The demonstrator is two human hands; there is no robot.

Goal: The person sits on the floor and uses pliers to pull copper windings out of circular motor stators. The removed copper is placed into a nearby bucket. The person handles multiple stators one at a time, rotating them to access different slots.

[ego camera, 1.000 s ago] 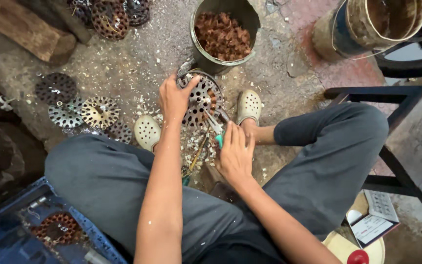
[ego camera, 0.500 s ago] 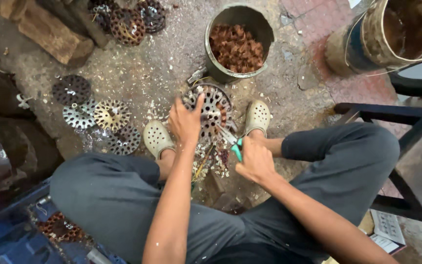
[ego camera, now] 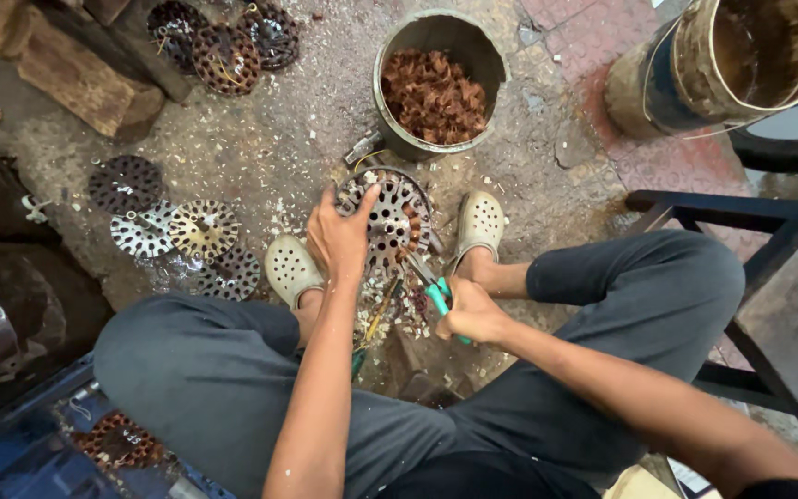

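1. Head view: the left hand (ego camera: 339,236) lies spread on the round perforated metal disc (ego camera: 392,214), fingers splayed over its left rim, thumb toward the middle. The disc stands on the ground between the two pale clogs (ego camera: 291,268), just below the metal bucket (ego camera: 440,83).
2. The right hand (ego camera: 471,312) is closed tight round the green-handled cutters (ego camera: 436,294), whose tip points at the disc's lower edge.
3. Counts: one bucket, filled with reddish-brown wire scraps; four loose discs (ego camera: 173,226) lie in a cluster on the left; three more (ego camera: 223,42) lie at the top, beside a wooden block (ego camera: 76,79).
4. One large cylindrical drum (ego camera: 722,60), ochre with a dark blue band, lies tilted at the upper right. A dark metal frame (ego camera: 731,208) stands at the right.
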